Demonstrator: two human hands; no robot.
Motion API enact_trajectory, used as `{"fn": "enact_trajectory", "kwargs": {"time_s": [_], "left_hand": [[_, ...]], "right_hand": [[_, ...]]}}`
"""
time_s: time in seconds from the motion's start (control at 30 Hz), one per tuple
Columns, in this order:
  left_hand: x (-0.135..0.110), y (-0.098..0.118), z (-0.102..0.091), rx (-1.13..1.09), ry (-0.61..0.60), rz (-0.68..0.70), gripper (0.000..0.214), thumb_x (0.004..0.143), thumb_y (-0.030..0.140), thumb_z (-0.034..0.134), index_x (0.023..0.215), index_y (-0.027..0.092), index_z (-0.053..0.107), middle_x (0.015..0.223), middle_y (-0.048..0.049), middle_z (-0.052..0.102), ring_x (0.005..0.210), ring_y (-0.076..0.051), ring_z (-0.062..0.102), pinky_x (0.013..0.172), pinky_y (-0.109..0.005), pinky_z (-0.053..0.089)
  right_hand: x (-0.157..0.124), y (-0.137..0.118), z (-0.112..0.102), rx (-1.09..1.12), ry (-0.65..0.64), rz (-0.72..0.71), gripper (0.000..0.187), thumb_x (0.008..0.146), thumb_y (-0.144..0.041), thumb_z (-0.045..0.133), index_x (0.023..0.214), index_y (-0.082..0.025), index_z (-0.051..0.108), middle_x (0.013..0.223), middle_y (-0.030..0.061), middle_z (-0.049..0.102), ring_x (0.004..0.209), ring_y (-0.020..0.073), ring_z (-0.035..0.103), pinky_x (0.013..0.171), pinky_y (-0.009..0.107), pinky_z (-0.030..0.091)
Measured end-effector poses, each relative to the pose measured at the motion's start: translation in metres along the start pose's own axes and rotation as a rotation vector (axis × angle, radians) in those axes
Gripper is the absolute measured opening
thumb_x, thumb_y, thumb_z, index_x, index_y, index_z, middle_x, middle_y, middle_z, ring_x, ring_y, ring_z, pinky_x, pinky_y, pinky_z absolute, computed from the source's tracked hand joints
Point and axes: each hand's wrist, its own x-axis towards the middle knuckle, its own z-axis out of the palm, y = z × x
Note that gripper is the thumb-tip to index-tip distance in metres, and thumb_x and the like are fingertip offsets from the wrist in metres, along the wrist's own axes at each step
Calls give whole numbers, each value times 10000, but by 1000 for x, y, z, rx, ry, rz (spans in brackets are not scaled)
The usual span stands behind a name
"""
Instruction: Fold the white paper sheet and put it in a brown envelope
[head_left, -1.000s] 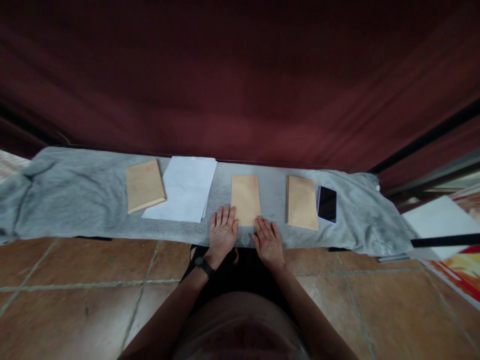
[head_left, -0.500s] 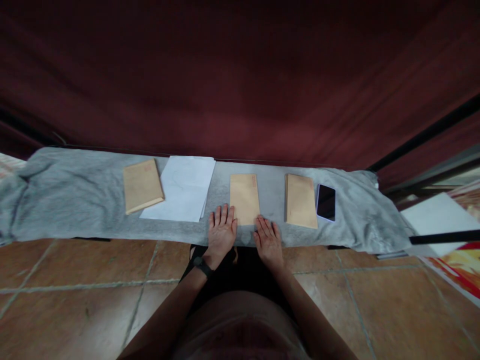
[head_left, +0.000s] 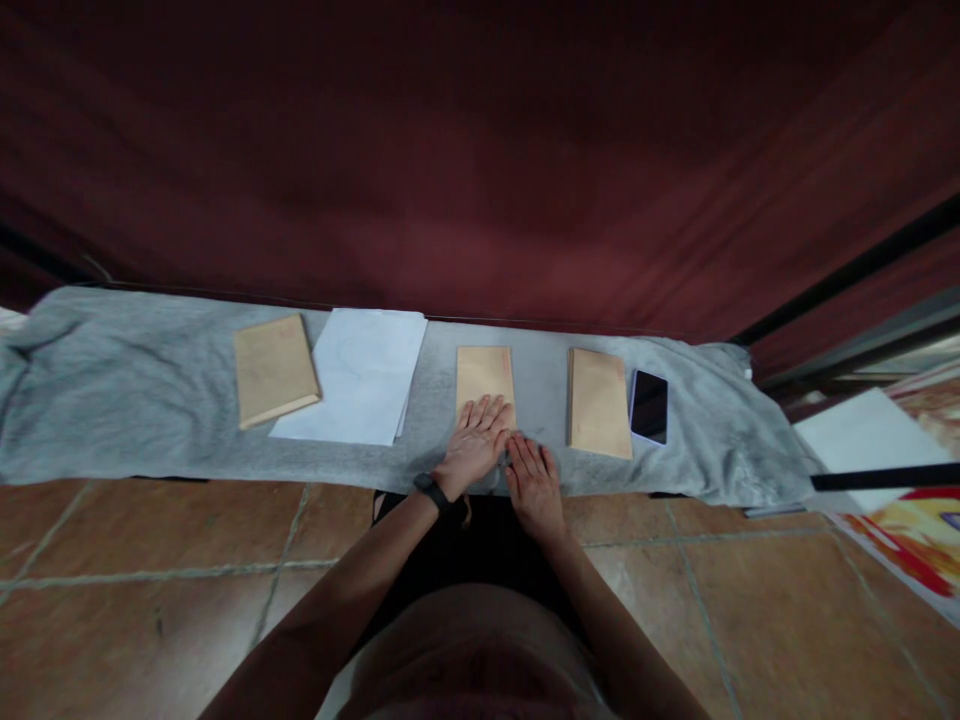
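Observation:
A brown paper envelope (head_left: 484,370) with small red print at its upper right lies flat in front of me on a grey cloth. My left hand (head_left: 477,438) rests palm down across its lower half, fingers stretched out, covering its near edge. Beside it, my right hand (head_left: 534,480) lies flat and open on the cloth, fingertips at the envelope's lower right corner. Neither hand grips anything. To the right is a stack of similar envelopes (head_left: 600,403); to the left, another thicker stack of envelopes (head_left: 276,368) partly overlaps white paper sheets (head_left: 367,375).
A phone (head_left: 649,407) with a dark screen lies right of the right-hand stack. The grey cloth (head_left: 150,390) covers a narrow bench before a dark red curtain (head_left: 480,180). A black bar (head_left: 885,476) and white board (head_left: 874,430) are at far right, above the tiled floor (head_left: 150,630).
My left hand has moved right, from the cloth by the envelope's left edge onto its lower half. My right hand stays near the lower right corner. The view has shifted slightly.

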Motion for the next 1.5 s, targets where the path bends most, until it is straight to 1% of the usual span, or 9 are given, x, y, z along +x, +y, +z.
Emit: {"fn": "enact_trajectory", "kwargs": {"time_s": [0.1, 0.27, 0.43, 0.63, 0.87, 0.97, 1.07, 1.3, 1.5], "left_hand": [[16, -5, -1, 1, -16, 9, 549, 1035, 368, 272, 1547, 203, 383, 1644, -31, 317, 1544, -241, 203, 1269, -492, 117], [42, -16, 0, 5, 2, 10, 548, 1033, 367, 269, 1548, 213, 381, 1651, -21, 305, 1547, -229, 191, 1270, -488, 96], [66, -25, 2, 7, 10, -12, 557, 1030, 373, 270, 1553, 213, 372, 1648, -32, 313, 1545, -248, 194, 1266, -521, 83], [88, -33, 3, 22, 1, -53, 578, 1035, 412, 243, 1570, 215, 338, 1654, -38, 294, 1553, -260, 160, 1261, -559, 59], [106, -40, 2, 21, 14, -72, 579, 1034, 424, 248, 1572, 226, 329, 1654, -48, 295, 1552, -264, 168, 1251, -577, 84], [106, -43, 3, 25, 22, -55, 575, 1036, 419, 246, 1568, 223, 337, 1646, -49, 313, 1549, -265, 178, 1249, -577, 92], [100, -44, 4, 31, 23, 1, 574, 1039, 410, 241, 1564, 200, 341, 1644, -49, 319, 1545, -250, 191, 1257, -544, 99], [72, -38, 3, 36, -8, 131, 562, 1042, 397, 251, 1556, 200, 362, 1637, -46, 338, 1543, -231, 202, 1270, -492, 81], [51, -32, 4, 35, -24, 177, 546, 1045, 381, 257, 1550, 210, 372, 1639, -27, 334, 1546, -213, 192, 1274, -471, 75]], "right_hand": [[1, 0, 0, -10, 6, 0, 492, 1061, -271, 359, 1542, -174, 395, 1536, 104, 489, 1439, 235, 435, 1225, 473, 247], [0, 0, -2, -11, -1, -8, 488, 1062, -270, 355, 1539, -179, 399, 1546, 99, 478, 1434, 236, 442, 1218, 466, 261], [0, -2, -2, -22, -6, 6, 495, 1061, -292, 373, 1544, -189, 392, 1551, 92, 475, 1439, 233, 432, 1218, 446, 261], [1, -3, 0, -15, 13, 0, 496, 1058, -279, 385, 1544, -183, 389, 1537, 89, 496, 1426, 234, 444, 1215, 446, 251], [0, -2, 2, -18, 28, 1, 516, 1058, -274, 385, 1565, -191, 350, 1547, 74, 484, 1417, 242, 451, 1210, 449, 254], [0, -2, 4, -19, 34, 3, 517, 1058, -277, 386, 1567, -198, 347, 1541, 73, 493, 1416, 242, 452, 1212, 456, 247], [0, -2, 4, -15, 41, -2, 517, 1057, -275, 383, 1567, -201, 347, 1542, 68, 493, 1419, 240, 448, 1213, 454, 244], [-1, -3, 3, -23, 39, -6, 516, 1058, -286, 365, 1565, -193, 351, 1539, 81, 494, 1415, 248, 453, 1205, 461, 255], [-2, -1, 4, -49, 32, -18, 518, 1057, -283, 357, 1562, -167, 354, 1555, 88, 472, 1428, 254, 434, 1207, 461, 254]]}}
